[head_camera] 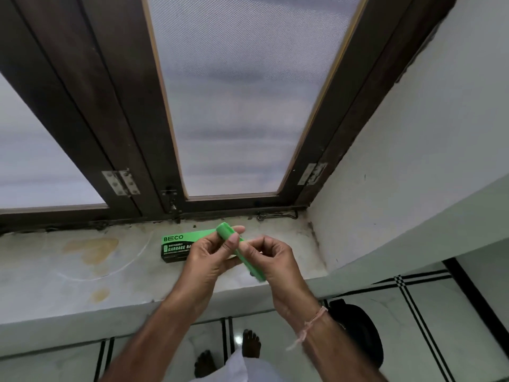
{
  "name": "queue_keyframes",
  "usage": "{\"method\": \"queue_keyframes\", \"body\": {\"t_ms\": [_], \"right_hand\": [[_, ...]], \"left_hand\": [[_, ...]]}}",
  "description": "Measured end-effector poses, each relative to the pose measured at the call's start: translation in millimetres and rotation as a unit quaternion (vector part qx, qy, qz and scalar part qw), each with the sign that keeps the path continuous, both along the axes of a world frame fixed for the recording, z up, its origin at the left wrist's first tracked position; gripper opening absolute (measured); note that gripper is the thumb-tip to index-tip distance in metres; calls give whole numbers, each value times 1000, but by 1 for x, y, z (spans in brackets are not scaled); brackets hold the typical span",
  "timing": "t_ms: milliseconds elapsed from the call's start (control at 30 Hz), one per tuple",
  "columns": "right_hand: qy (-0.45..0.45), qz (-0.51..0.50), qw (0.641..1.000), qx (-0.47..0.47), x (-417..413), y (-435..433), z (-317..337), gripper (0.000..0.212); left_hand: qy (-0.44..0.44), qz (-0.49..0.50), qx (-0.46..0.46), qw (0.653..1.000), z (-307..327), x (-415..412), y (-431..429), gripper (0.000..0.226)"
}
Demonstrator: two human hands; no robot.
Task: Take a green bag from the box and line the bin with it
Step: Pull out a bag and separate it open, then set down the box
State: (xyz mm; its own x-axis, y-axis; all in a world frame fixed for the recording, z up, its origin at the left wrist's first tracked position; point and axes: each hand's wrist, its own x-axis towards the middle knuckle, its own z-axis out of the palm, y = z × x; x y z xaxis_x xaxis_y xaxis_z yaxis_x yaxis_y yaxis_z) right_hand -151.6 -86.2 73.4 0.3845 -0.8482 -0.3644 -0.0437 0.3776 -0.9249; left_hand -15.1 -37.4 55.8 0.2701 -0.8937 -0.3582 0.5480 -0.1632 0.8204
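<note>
Green bag roll (252, 270): lying slantwise between both hands, out of its box, above the sill.
Left grip (209, 257): pinching the roll's upper end, thumb on top.
Right grip (275, 260): curling round the lower part.
BECO garbage-bag box (176, 244): lying on the stained window sill (82, 271), the left grip partly hiding it.
Black bin (358, 334): standing on the tiled floor (413, 312), the right forearm crossing it.
Dark-framed frosted window (242, 106): rising behind the sill.

The left hand (205, 260) covers the right half of the box (176, 245), cutting its label at "GARBAGE BA" with the smaller print too fine to read; it and the right hand (271, 260) hide the middle of the rolled green bag (227, 231), whose lower end is blurred, and the right forearm (330, 343) conceals part of the black bin (358, 326).
</note>
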Motion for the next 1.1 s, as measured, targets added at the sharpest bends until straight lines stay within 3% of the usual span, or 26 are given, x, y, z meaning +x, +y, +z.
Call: {"method": "queue_keyframes", "body": {"t_ms": [200, 400, 633, 700, 800, 900, 1000, 1100], "right_hand": [[-2, -16, 997, 72, 5, 7, -10, 20], [-20, -120, 980, 154, 2, 2, -12, 13], [-49, -203, 967, 146, -8, -9, -11, 20], [-71, -170, 973, 137, -15, -5, -7, 27], [13, -21, 999, 38, -22, 2, -3, 54], [53, 38, 998, -28, -28, 1, -3, 39], [27, 32, 999, 1, -40, -9, -8, 21], [0, 4, 999, 45, -56, -23, -12, 17]], "left_hand": [[56, 33, 21, 998, -2, -8, 12, 40], [125, 46, 58, 989, -7, -7, 17, 35], [128, -1, 62, 990, -4, -12, 24, 33], [120, -22, 60, 991, -2, -18, 25, 36], [116, -45, 52, 991, 3, -26, 28, 36], [108, -15, 50, 993, 7, -32, 26, 34], [95, 18, 57, 994, 10, -38, 24, 36], [110, 38, 57, 992, 13, -47, 24, 34]]}}
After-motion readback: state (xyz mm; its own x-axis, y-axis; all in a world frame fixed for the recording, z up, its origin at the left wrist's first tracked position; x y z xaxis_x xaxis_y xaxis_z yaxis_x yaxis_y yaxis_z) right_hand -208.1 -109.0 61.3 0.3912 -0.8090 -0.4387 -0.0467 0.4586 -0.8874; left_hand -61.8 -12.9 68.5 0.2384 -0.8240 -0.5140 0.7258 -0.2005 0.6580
